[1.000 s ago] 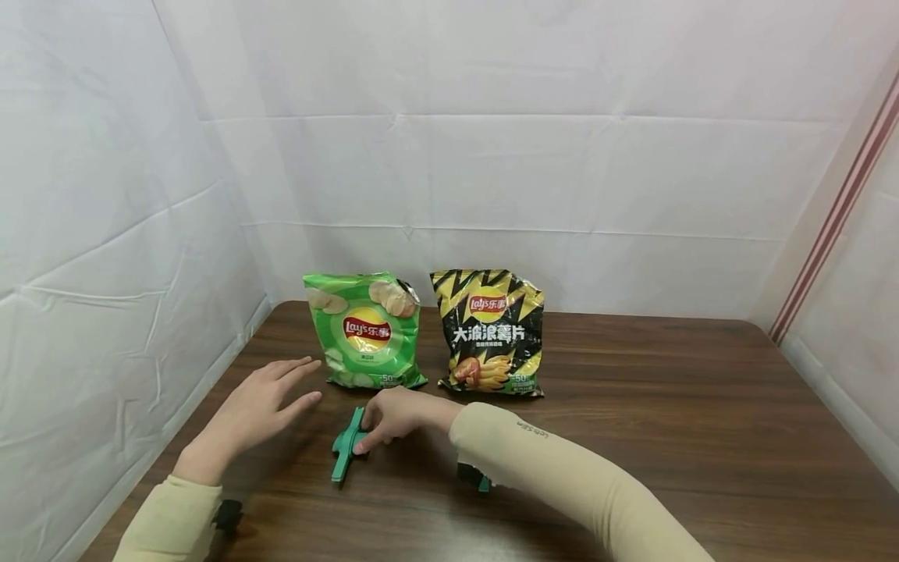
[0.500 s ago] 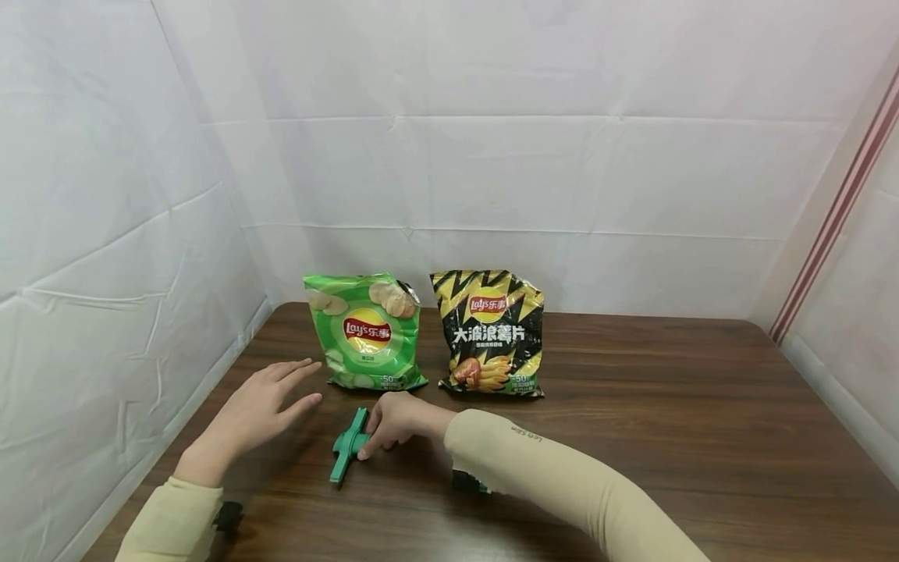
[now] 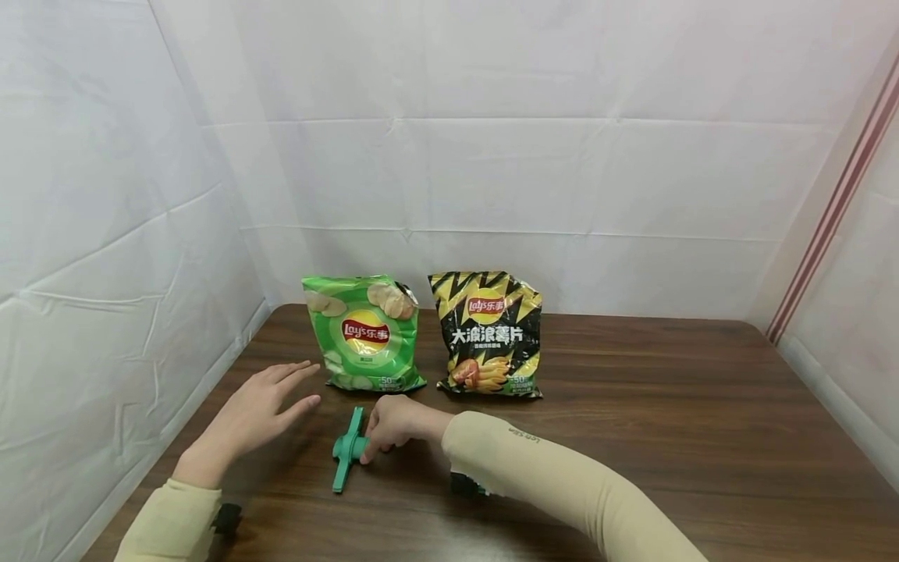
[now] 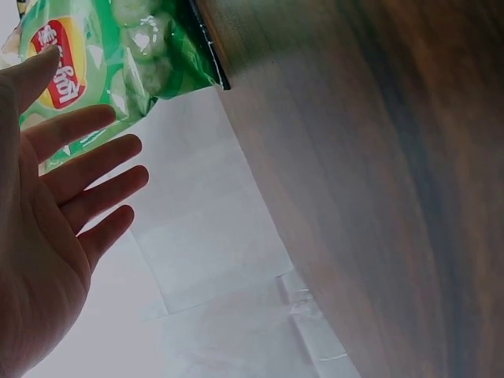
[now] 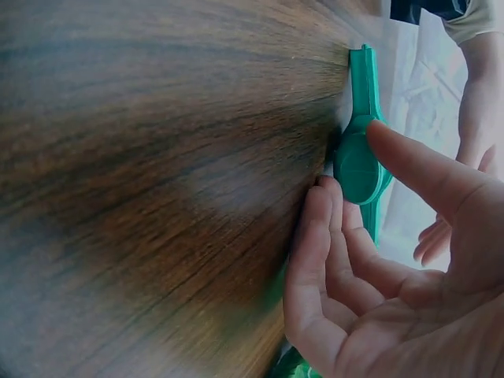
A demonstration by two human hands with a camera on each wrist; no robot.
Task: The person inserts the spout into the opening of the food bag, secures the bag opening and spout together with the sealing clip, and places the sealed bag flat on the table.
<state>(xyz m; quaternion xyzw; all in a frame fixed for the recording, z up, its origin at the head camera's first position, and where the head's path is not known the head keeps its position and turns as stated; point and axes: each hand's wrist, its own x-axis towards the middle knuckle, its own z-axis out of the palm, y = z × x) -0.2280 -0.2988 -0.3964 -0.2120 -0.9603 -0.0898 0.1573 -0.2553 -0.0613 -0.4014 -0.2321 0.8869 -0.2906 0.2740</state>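
A green bag clip (image 3: 347, 447), a long bar with a round cap at its middle, lies on the table in the head view. My right hand (image 3: 396, 422) pinches the cap end; in the right wrist view the thumb (image 5: 417, 169) presses on the round green cap (image 5: 360, 169) with the fingers curled along its other side. My left hand (image 3: 256, 406) is open with fingers spread, left of the clip and short of the green chip bag (image 3: 365, 343). In the left wrist view that palm (image 4: 47, 228) holds nothing.
A black and yellow chip bag (image 3: 488, 343) stands upright to the right of the green one on the wooden table (image 3: 653, 406). White cloth (image 3: 506, 172) hangs behind and at both sides. A dark object (image 3: 465, 484) shows under the right forearm.
The clip has turned slightly, its near end swinging a little toward the front. My right hand has shifted slightly toward the front, staying at the cap. My left hand has hardly moved.
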